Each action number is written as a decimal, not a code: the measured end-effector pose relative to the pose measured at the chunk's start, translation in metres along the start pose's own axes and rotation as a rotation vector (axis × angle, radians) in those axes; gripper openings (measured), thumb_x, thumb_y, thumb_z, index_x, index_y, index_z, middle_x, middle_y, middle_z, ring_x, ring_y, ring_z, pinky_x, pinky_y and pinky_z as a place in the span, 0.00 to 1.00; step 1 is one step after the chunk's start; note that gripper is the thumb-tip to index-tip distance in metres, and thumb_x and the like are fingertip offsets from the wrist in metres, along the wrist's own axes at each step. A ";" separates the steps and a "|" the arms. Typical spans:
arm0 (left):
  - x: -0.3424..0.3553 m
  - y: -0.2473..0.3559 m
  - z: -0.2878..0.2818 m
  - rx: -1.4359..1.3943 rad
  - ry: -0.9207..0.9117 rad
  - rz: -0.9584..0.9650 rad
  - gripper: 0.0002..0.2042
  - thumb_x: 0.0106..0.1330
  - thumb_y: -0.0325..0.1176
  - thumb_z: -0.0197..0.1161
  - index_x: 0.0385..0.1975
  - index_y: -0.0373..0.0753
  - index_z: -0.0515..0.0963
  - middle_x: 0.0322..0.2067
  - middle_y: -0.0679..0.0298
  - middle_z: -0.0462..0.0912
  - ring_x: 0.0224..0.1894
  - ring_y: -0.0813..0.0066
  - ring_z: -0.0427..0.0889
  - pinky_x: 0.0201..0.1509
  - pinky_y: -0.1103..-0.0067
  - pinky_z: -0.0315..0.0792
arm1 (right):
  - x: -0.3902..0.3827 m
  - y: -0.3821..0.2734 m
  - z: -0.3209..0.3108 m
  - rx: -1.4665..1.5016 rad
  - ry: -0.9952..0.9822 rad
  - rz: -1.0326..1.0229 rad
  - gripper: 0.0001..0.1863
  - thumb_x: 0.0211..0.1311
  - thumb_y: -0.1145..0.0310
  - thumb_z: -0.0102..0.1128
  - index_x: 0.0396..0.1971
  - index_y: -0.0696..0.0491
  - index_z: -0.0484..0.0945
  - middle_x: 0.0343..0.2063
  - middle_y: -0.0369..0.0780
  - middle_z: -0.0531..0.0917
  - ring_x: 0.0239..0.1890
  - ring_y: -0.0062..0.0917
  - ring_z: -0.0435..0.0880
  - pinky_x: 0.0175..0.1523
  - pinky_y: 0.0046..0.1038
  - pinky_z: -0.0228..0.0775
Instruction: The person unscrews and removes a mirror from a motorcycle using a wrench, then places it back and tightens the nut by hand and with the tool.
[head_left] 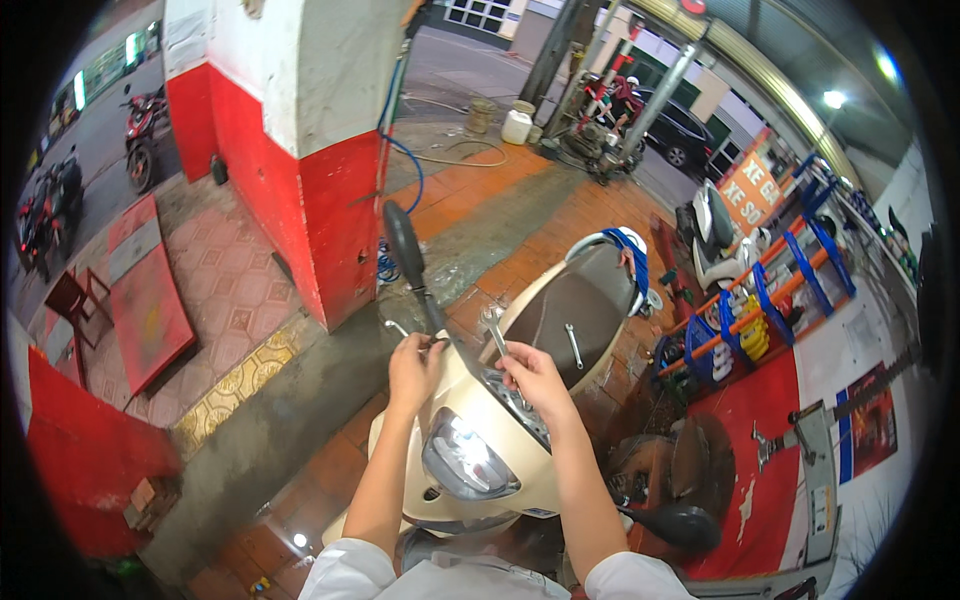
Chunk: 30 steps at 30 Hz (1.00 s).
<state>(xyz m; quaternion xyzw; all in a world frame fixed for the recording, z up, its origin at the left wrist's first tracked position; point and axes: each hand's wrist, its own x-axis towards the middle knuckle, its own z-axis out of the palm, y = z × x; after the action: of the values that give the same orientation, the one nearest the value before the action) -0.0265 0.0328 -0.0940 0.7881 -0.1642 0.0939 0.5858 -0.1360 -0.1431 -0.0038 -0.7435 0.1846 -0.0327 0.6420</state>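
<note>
White sleeves (635, 578), right hand (538, 380) with wrench (496, 330), head forward, axis slightly leftward

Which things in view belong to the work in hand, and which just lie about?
Apparently in the work:
cream scooter and its mirror by the left hand
first wrench, held in the right hand
second wrench, at the left hand

Apparently just lying about:
third wrench, on the seat, perhaps ready
white jug on the floor
brown chair

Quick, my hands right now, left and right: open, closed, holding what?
Left hand: closed near the base of the mirror stem, apparently holding a silver wrench.
Right hand: closed, holding another wrench.
</note>
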 end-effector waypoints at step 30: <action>-0.518 0.326 0.050 -1.437 -1.574 -0.886 0.60 0.52 0.83 0.39 0.69 0.29 0.56 0.70 0.46 0.58 0.69 0.49 0.61 0.74 0.56 0.49 | -0.673 0.181 -0.056 0.394 0.445 -0.016 0.17 0.78 0.59 0.41 0.31 0.53 0.73 0.19 0.28 0.67 0.22 0.12 0.63 0.27 0.18 0.55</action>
<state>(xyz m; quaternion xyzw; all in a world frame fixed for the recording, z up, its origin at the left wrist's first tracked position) -0.6299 -0.0222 0.0063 0.1018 -0.2086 -0.7524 0.6165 -0.8200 -0.0023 -0.0422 -0.5806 0.3048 -0.2351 0.7175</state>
